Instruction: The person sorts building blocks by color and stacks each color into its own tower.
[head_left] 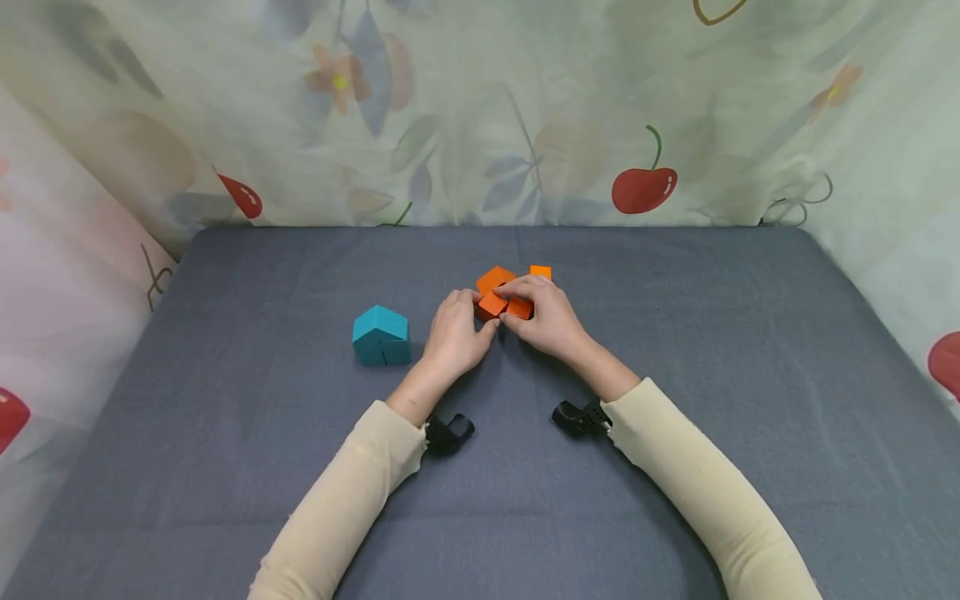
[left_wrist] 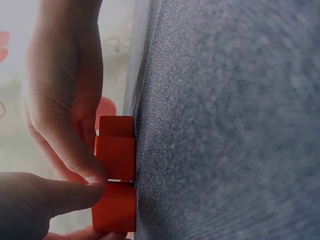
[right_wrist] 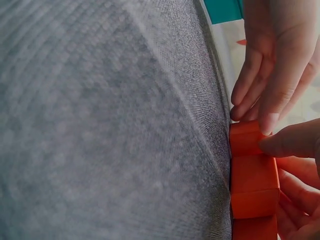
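Several orange blocks sit close together on the table, between the two hands. My left hand (head_left: 457, 333) has its thumb and fingers around the front left orange block (head_left: 492, 303); in the left wrist view its thumb lies over the edge of an orange block (left_wrist: 115, 209). From the other side, my right hand (head_left: 547, 317) pinches the front right orange block (head_left: 520, 309), its index finger reaching over toward the left block. Another orange block (head_left: 495, 278) stands behind these. The right hand's fingertips are partly hidden behind blocks in the right wrist view.
A teal block shape (head_left: 381, 336) with a peaked top stands left of the left hand. One more orange block (head_left: 541, 272) lies just behind the right hand. Grey cloth covers the table (head_left: 712, 350), and a printed curtain (head_left: 465, 108) hangs along its far edge.
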